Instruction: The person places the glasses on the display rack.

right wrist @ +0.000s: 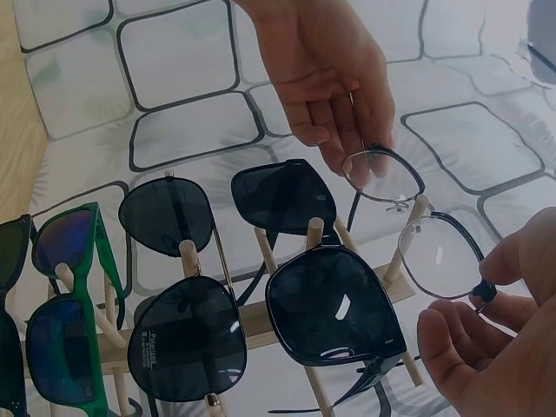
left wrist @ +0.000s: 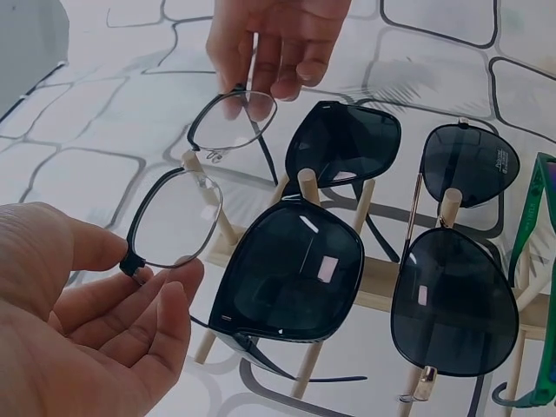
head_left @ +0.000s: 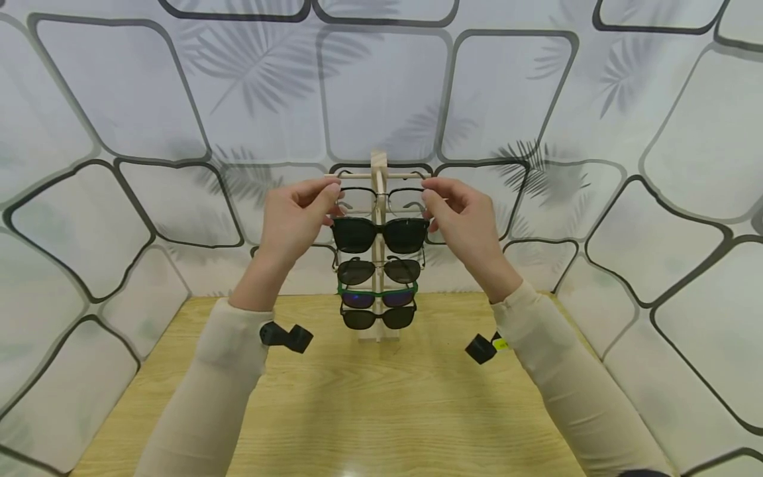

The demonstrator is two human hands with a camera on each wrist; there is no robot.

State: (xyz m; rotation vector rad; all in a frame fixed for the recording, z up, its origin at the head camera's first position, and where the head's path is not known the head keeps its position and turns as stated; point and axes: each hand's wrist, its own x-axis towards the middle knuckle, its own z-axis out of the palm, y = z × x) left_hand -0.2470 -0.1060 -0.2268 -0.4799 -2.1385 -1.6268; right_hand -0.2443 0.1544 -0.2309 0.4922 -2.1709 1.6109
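A pair of clear eyeglasses (head_left: 406, 199) with dark upper rims sits at the top of a wooden display stand (head_left: 379, 159). My left hand (head_left: 298, 215) pinches the frame's left hinge corner between thumb and fingers, as the left wrist view also shows. At the opposite corner my right hand (head_left: 466, 222) pinches the other hinge; in the right wrist view its thumb and fingertips meet at the dark hinge. The nose bridge lies by the top peg (right wrist: 417, 208). Just below are black square sunglasses (head_left: 356, 236), not held by either hand.
Farther down the stand hang thin-framed sunglasses (head_left: 356, 272), green-framed sunglasses (head_left: 398, 298) and dark sunglasses (head_left: 360, 319). The stand's base (head_left: 390, 336) stands on a wood-grain table (head_left: 381, 404). Patterned cloth walls (head_left: 381, 86) rise behind and on both sides.
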